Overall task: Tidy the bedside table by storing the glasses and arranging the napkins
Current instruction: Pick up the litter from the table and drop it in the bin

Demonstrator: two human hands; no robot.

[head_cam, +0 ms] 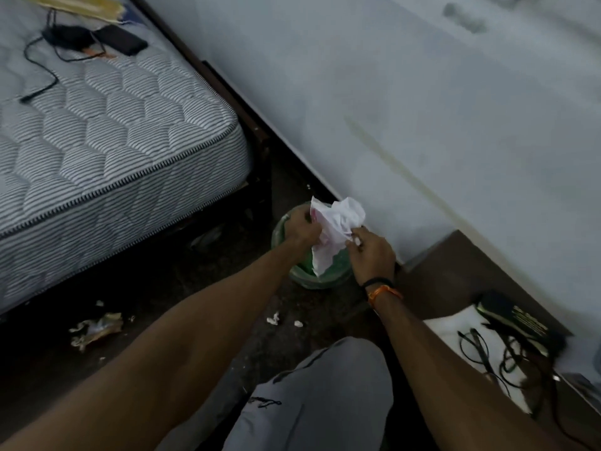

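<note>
The crumpled white napkin hangs above the green bin on the floor by the wall. My left hand pinches its left edge, my right hand its right. Glasses lie on the bedside table to my right.

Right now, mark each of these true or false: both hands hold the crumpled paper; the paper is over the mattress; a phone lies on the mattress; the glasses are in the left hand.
1. Both hands hold the crumpled paper. True: the left hand and right hand grip the crumpled paper.
2. The paper is over the mattress. False: it is above the green bin on the floor.
3. A phone lies on the mattress. True: the phone lies on the mattress.
4. The glasses are in the left hand. False: the glasses lie on the bedside table.
</note>
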